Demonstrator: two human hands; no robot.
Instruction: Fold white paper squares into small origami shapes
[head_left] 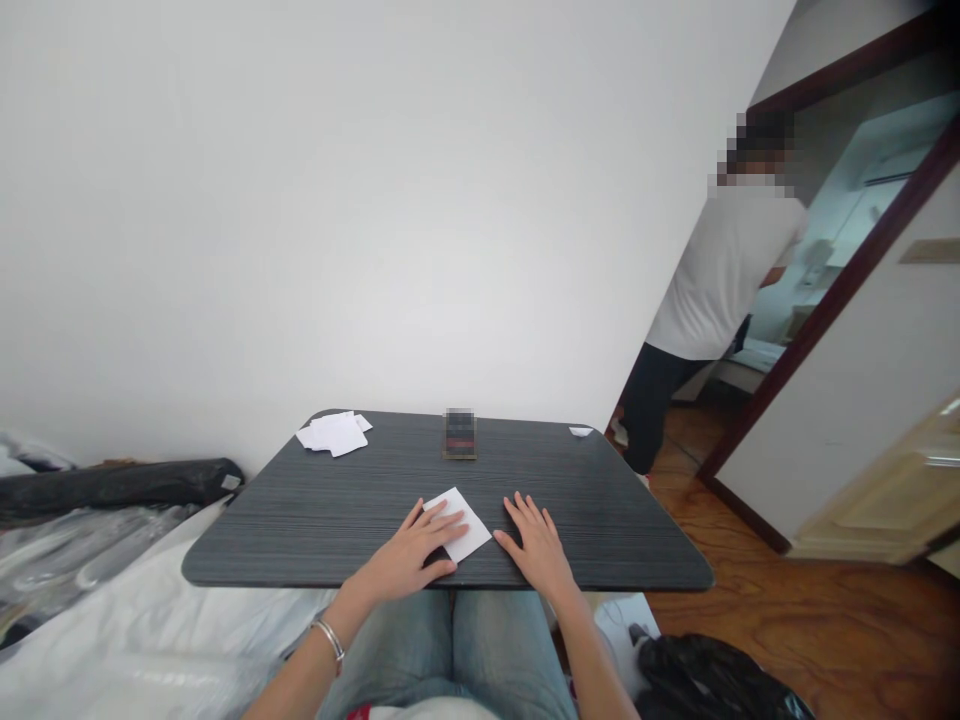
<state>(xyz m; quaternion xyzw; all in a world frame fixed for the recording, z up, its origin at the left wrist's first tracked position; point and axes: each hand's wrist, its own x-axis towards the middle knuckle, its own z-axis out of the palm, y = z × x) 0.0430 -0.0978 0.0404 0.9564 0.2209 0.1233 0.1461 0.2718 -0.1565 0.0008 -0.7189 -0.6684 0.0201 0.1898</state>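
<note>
A white square of paper [471,535] lies turned like a diamond near the front edge of the dark wood-grain table [585,500]. My left hand [416,545] rests over its left part, fingers spread and pressing lightly on it, so that part is hidden. To the right of the paper my right hand [536,545] lies flat on the tabletop with its fingers apart and nothing in it. The thumb of that hand comes close to the paper's right corner; I cannot tell whether they touch.
Loose white paper sheets [335,434] are heaped at the table's back left. A phone-like dark object [460,437] sits at the back middle. A small folded white paper [580,432] is at the back right. Another person [720,270] stands by the doorway.
</note>
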